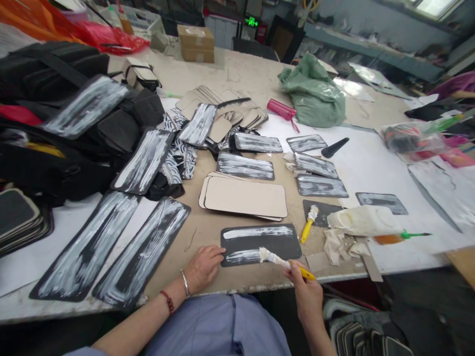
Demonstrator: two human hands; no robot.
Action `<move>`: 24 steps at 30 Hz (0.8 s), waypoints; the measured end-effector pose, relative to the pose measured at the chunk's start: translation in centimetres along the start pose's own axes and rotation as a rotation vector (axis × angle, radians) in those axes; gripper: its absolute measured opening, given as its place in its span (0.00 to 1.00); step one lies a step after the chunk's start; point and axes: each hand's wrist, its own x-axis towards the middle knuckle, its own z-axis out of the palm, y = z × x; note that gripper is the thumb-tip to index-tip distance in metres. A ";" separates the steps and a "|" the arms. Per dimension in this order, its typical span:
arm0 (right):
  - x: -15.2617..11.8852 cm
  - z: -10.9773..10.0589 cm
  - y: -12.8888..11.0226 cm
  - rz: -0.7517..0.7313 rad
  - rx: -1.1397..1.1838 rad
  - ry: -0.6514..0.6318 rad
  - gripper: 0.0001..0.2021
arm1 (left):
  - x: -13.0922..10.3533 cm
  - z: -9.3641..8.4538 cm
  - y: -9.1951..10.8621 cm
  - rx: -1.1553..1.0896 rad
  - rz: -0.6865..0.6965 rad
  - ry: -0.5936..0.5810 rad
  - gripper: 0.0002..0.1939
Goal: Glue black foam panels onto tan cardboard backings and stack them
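My right hand is closed round the yellow handle of a glue brush. The brush's white-coated bristles rest on a dark rectangular panel in front of me. White streaks run along the panel's far and near edges, while its middle is still dark. My left hand lies on the table with its fingers stretched out, fingertips at the panel's left edge. Just beyond sits a stack of beige panels with rounded corners. A second yellow-handled brush lies to the right, its bristles coated white.
White-streaked panels lie about, including two long ones at left. A white plastic container lies on its side at right, near a green-tipped bottle. Black bags heap at left; a green plastic bag stands farther back.
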 end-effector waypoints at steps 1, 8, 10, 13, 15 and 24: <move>1.0 -1.3 0.1 -0.004 -0.018 0.051 0.24 | 0.1 -0.2 0.2 0.016 -0.012 -0.016 0.12; 5.4 -7.4 -1.1 -0.026 -0.149 0.298 0.29 | 0.1 -0.1 0.7 0.129 -0.009 -0.055 0.06; 5.0 -7.8 -1.7 -0.047 -0.177 0.276 0.29 | 0.1 0.2 0.7 0.139 -0.011 -0.043 0.06; 3.3 -7.1 -2.5 -0.088 -0.213 0.206 0.28 | -0.1 0.4 0.8 0.143 -0.008 0.000 0.06; 1.6 -5.4 -2.8 -0.090 -0.199 0.122 0.27 | -0.3 0.4 1.0 0.147 -0.009 0.041 0.08; -3.3 4.1 -1.8 -0.038 -0.053 -0.336 0.24 | -1.2 1.0 0.7 0.125 -0.047 0.029 0.16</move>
